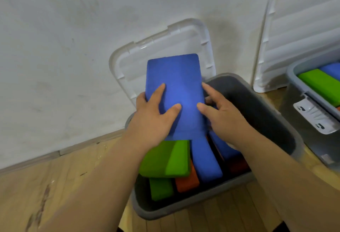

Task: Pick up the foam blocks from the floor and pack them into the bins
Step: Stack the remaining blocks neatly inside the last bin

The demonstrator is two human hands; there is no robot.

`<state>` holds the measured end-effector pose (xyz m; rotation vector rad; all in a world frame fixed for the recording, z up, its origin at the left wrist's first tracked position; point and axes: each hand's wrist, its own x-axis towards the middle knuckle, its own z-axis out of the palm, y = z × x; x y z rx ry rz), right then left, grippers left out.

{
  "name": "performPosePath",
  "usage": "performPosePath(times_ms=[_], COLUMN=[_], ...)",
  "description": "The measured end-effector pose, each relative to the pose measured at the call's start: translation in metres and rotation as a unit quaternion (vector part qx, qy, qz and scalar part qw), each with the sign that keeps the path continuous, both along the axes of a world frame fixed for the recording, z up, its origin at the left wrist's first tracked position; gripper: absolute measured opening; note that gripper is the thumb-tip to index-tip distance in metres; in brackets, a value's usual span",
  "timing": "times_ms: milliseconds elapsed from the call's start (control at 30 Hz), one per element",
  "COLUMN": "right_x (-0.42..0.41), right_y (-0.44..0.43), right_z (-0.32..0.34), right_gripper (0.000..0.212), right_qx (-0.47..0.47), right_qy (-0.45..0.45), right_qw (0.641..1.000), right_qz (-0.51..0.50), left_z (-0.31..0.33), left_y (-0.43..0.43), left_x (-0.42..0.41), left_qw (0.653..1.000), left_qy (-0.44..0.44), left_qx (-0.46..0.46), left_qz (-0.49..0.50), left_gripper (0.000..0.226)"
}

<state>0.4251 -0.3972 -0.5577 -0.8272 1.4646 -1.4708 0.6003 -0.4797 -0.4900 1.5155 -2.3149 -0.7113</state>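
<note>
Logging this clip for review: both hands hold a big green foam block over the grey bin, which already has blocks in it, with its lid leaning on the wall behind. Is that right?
Not quite: the head view shows that the block held is blue, not green. The left hand and right hand grip the blue foam block over the grey bin, which already holds blocks, and its lid leans on the wall behind.

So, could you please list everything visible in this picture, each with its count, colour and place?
held foam block: one, blue, in both hands above the near bin.
near bin: one, grey, on the floor by the wall.
packed foam blocks: green, orange, blue, inside the near bin; exact count unclear.
clear lid: one, leaning on the wall behind the near bin.
second bin: one, grey, far right, holding green and blue blocks.
white lid: one, leaning on the wall, right.
floor: wooden.
left hand: on the held block.
right hand: on the held block.
</note>
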Motion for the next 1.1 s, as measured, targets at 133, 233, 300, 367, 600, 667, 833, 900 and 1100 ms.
performPosePath(times_ms=[133, 233, 300, 367, 600, 667, 833, 900, 1100], right_x=[0.005, -0.02, -0.045, -0.062, -0.069, -0.069, -0.061, -0.059, -0.059], right_y=[-0.013, -0.023, -0.026, -0.024, -0.016, -0.018, -0.017, -0.007, 0.008], right_z=[-0.03, -0.068, -0.094, -0.115, -0.135, -0.123, -0.098, -0.097, -0.053], right_gripper=[0.046, 0.062, 0.089, 0.106, 0.122, 0.11, 0.092, 0.093, 0.086], right_qx=[0.111, 0.238, 0.352, 0.449, 0.522, 0.498, 0.348, 0.366, 0.231], right_qy=[0.09, 0.236, 0.267, 0.261, 0.304, 0.326, 0.32, 0.313, 0.361], right_qw=[0.986, 0.942, 0.897, 0.854, 0.796, 0.803, 0.881, 0.876, 0.901], right_qz=[0.087, 0.026, 0.011, 0.016, 0.035, 0.034, -0.004, -0.001, -0.071], left_z=[-0.03, -0.055, -0.054, -0.051, -0.054, -0.054, -0.057, -0.058, -0.061], left_y=[-0.003, -0.002, -0.006, -0.008, -0.001, -0.002, -0.008, -0.008, -0.003], left_x=[0.02, 0.023, 0.02, 0.02, 0.019, 0.022, 0.025, 0.025, 0.024], left_qw=[0.971, 0.965, 0.967, 0.968, 0.969, 0.969, 0.972, 0.971, 0.971], left_qy=[-0.24, -0.258, -0.25, -0.245, -0.244, -0.243, -0.232, -0.232, -0.235], left_qx=[-0.019, -0.052, -0.053, -0.05, -0.043, -0.045, -0.047, -0.049, -0.042], left_qz=[0.018, -0.003, -0.01, -0.01, -0.01, -0.009, -0.005, -0.006, -0.012], left_gripper=[0.089, 0.097, 0.089, 0.083, 0.08, 0.08, 0.08, 0.08, 0.079])
